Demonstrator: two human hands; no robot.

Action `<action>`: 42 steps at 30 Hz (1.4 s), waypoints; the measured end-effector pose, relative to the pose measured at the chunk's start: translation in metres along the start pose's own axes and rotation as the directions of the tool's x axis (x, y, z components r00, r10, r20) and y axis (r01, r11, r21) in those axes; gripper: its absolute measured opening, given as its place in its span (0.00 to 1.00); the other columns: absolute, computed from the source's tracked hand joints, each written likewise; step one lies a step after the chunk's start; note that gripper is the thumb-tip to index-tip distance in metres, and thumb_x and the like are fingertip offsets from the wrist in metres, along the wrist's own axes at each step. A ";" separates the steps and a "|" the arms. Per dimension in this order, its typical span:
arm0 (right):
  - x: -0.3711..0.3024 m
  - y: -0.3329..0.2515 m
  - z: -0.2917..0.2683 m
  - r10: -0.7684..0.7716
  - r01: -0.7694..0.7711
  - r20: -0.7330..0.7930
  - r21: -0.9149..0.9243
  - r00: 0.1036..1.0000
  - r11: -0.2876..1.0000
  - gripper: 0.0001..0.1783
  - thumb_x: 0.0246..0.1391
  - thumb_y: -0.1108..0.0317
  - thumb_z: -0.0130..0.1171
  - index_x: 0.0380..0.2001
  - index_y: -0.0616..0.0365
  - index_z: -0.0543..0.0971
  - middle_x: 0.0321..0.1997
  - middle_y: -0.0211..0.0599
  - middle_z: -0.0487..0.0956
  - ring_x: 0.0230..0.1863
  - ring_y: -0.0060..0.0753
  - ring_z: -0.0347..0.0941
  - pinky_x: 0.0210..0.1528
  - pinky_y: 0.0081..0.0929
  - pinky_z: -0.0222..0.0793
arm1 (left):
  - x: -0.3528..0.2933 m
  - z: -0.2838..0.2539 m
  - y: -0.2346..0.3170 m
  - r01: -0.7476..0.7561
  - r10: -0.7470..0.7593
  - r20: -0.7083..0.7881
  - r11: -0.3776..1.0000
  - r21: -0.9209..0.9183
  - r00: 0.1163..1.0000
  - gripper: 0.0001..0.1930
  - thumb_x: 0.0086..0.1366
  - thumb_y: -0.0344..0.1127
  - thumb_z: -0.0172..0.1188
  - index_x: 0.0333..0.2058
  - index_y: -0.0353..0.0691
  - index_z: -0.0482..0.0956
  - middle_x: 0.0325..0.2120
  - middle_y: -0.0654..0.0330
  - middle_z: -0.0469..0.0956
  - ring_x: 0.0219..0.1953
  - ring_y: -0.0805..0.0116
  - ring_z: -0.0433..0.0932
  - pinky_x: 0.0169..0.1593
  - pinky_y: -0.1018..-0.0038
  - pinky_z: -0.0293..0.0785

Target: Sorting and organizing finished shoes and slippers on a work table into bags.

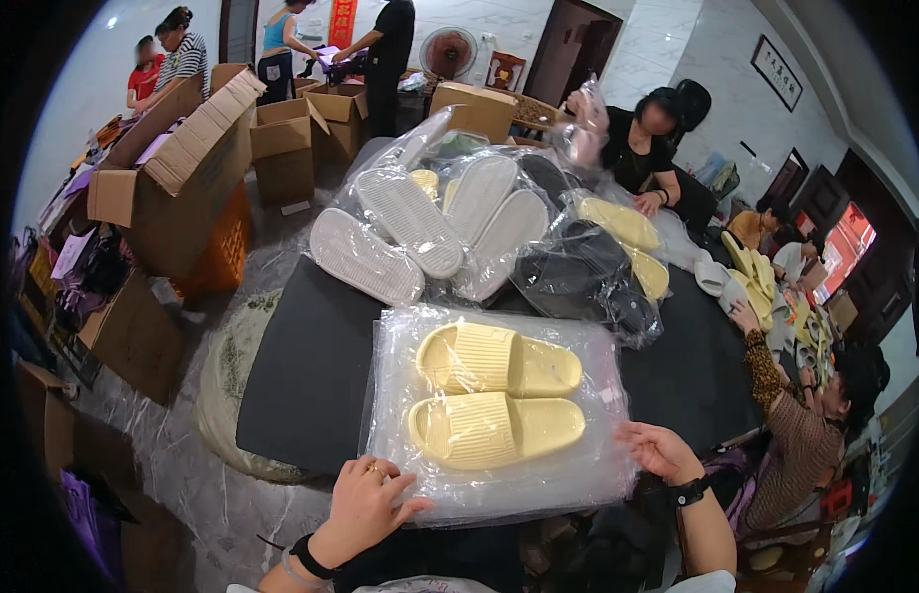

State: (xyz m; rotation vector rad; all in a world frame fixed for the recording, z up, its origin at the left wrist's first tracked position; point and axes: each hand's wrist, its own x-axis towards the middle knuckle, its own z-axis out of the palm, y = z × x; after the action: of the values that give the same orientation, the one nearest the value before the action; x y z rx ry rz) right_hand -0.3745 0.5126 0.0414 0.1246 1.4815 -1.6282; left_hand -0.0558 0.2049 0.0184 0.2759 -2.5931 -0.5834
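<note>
yellow pair (494, 395) at the near edge of the worktop (306, 366), between the two hands; long axis left to right, toes left, heels right; in or on a clear bag (600, 381), cannot tell which; left hand (365, 509) at the bag's near left corner, thumb and fingers apart, the pair ahead and to its right; right hand (667, 455) at the bag's right edge, fingers loosely bent, cannot tell if they pinch film; heels lie just left of it; neither hand clearly nearer the pair; beyond, more clear bags heaped, white slippers (410, 222) and black slippers (578, 272) inside; far left, tall carton (173, 212) with purple goods showing at its top, orange crate (220, 255) beside its base.
</note>
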 end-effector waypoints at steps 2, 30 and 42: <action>0.000 -0.014 -0.001 0.041 -0.020 0.167 -0.128 0.985 0.992 0.19 0.55 0.79 0.51 0.52 0.66 0.69 0.46 0.48 0.76 0.27 0.20 0.68 0.28 0.16 0.66 | 0.000 0.000 -0.001 0.057 -0.058 -0.026 0.998 -0.042 0.998 0.17 0.50 0.35 0.67 0.40 0.42 0.78 0.33 0.59 0.74 0.38 0.59 0.73 0.42 0.66 0.68; 0.022 -0.090 0.019 -0.398 0.197 0.592 -0.697 0.700 -0.690 0.10 0.39 0.74 0.51 0.28 0.53 0.78 0.32 0.34 0.75 0.36 0.43 0.73 0.48 0.53 0.59 | 0.015 0.074 -0.005 0.203 -0.204 0.025 0.979 0.037 0.979 0.44 0.55 0.68 0.52 0.58 0.34 0.64 0.61 0.35 0.53 0.65 0.42 0.49 0.64 0.52 0.47; -0.083 -0.071 0.127 -0.730 0.763 0.505 -0.646 0.461 0.035 0.17 0.42 0.76 0.62 0.40 0.66 0.77 0.42 0.41 0.80 0.43 0.31 0.76 0.47 0.29 0.70 | 0.032 0.052 0.006 0.127 -0.145 0.100 0.978 0.165 0.984 0.36 0.60 0.51 0.57 0.59 0.32 0.60 0.63 0.45 0.54 0.66 0.48 0.50 0.64 0.55 0.49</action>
State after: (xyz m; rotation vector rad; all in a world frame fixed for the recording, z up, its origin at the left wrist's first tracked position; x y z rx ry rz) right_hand -0.3113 0.4417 0.1796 -1.5390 2.3427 -1.3438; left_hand -0.1091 0.2199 -0.0080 0.4896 -2.7498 -0.4520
